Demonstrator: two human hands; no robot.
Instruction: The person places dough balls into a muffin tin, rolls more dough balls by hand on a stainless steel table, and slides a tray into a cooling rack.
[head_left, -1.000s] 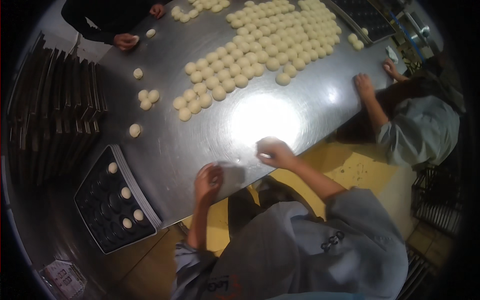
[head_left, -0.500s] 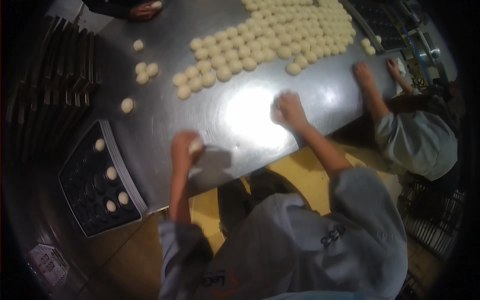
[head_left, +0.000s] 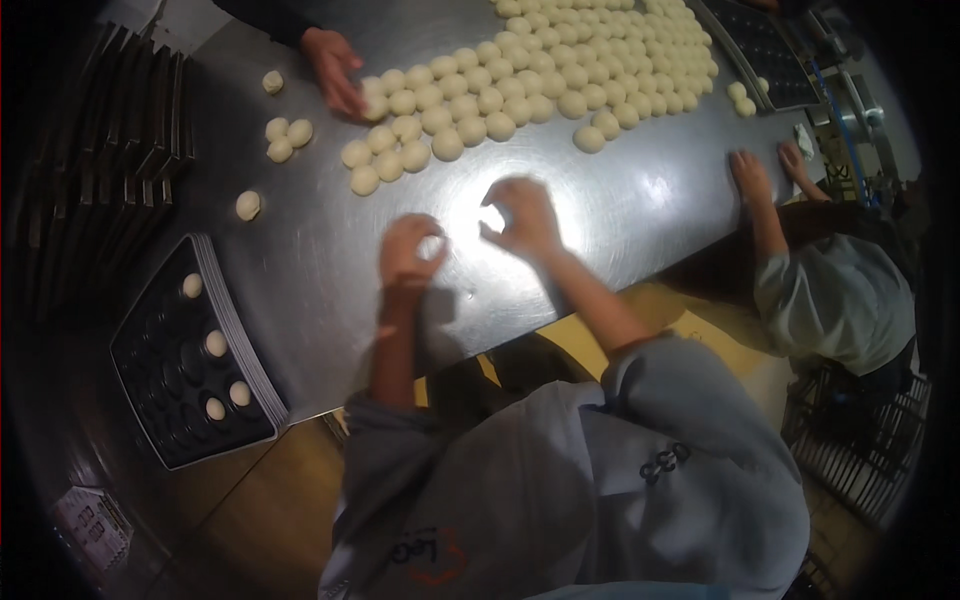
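My left hand [head_left: 408, 252] hovers over the steel table, its fingers curled round a small pale dough ball [head_left: 432, 246], which shows between thumb and fingers. Just to its right is my right hand [head_left: 524, 218], fingers bent and thumb apart, with only bright table glare visible in the gap. Beyond both hands lies a large block of round dough balls [head_left: 470, 130] in close rows. At the block's left corner another person's hand [head_left: 335, 75] touches a dough ball [head_left: 373, 104].
A dark moulded tray [head_left: 180, 350] holding several dough balls sits at the table's left end. Loose dough balls [head_left: 248, 206] lie behind it, beside stacked dark trays [head_left: 110, 150]. On the right, a co-worker's hands [head_left: 752, 178] rest near the edge, below another tray [head_left: 765, 60].
Both my hands have come closer together, the left moving right and away from me, the right moving left. The other person's hand has reached from the far edge to the dough block.
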